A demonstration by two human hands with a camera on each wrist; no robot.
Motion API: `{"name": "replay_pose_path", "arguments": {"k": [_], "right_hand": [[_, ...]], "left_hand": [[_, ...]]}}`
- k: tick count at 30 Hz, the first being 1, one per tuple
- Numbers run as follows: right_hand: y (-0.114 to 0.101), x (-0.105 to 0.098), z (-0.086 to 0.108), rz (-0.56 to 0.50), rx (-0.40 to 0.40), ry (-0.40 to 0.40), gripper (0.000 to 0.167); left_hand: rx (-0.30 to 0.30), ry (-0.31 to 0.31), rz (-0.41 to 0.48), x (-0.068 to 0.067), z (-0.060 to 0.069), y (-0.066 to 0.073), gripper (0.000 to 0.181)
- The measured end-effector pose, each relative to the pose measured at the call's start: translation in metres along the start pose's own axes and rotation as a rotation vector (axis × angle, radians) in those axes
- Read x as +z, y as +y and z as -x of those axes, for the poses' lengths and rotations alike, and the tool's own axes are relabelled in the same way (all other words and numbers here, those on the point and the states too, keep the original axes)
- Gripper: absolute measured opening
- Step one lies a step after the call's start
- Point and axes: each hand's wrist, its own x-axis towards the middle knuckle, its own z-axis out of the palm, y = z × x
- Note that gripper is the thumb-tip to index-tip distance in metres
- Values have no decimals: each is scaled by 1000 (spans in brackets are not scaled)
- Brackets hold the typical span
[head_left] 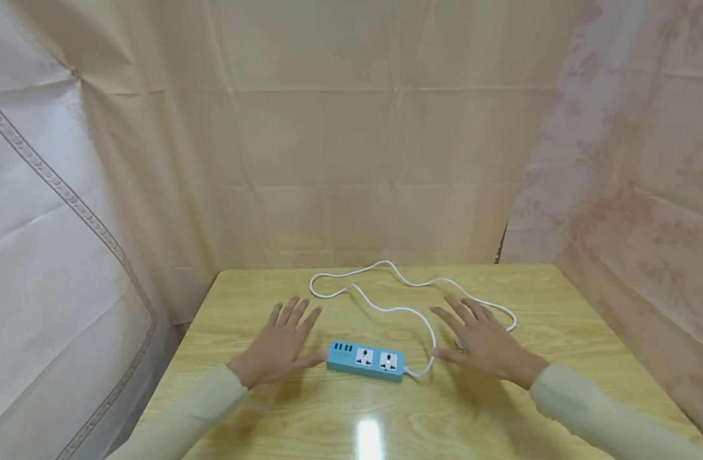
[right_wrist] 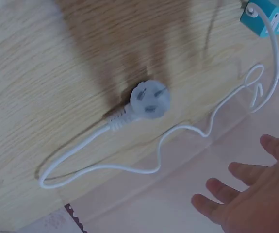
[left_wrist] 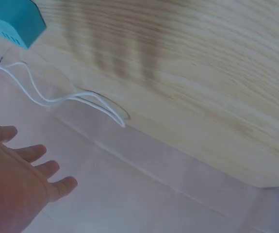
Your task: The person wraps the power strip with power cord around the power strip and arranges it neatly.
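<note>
A blue power strip [head_left: 365, 361] with two sockets and four USB ports lies on the wood-grained counter [head_left: 305, 421] between the person's hands, its white cable [head_left: 405, 309] leaving the right end and curving loosely across the far part to a plug [right_wrist: 150, 99] near the right hand [head_left: 483, 338]. Both hands are open with spread fingers and grip nothing, the left hand [head_left: 282, 342] with its thumb at the strip's left end, though whether it touches cannot be told. Beige cloth [head_left: 351, 140] hangs behind, with floral cloth [head_left: 644, 160] to the right
</note>
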Motion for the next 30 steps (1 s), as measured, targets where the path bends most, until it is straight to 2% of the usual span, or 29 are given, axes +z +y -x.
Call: {"name": "replay_pose_path", "arguments": {"k": [6, 10, 17, 23, 30], "right_hand": [[-10, 3, -6, -35, -96, 68, 64], [-16, 8, -10, -65, -176, 71, 51], [-20, 17, -13, -49, -305, 72, 40], [-17, 21, -11, -30, -368, 106, 29], [-14, 27, -6, -18, -460, 154, 16]], "left_hand": [[36, -67, 17, 4, -2, 12, 83], [65, -95, -19, 9, -5, 21, 78], [72, -123, -45, 19, -21, 37, 74], [80, -147, -43, 31, -35, 49, 74], [131, -164, -42, 40, -42, 58, 67]]}}
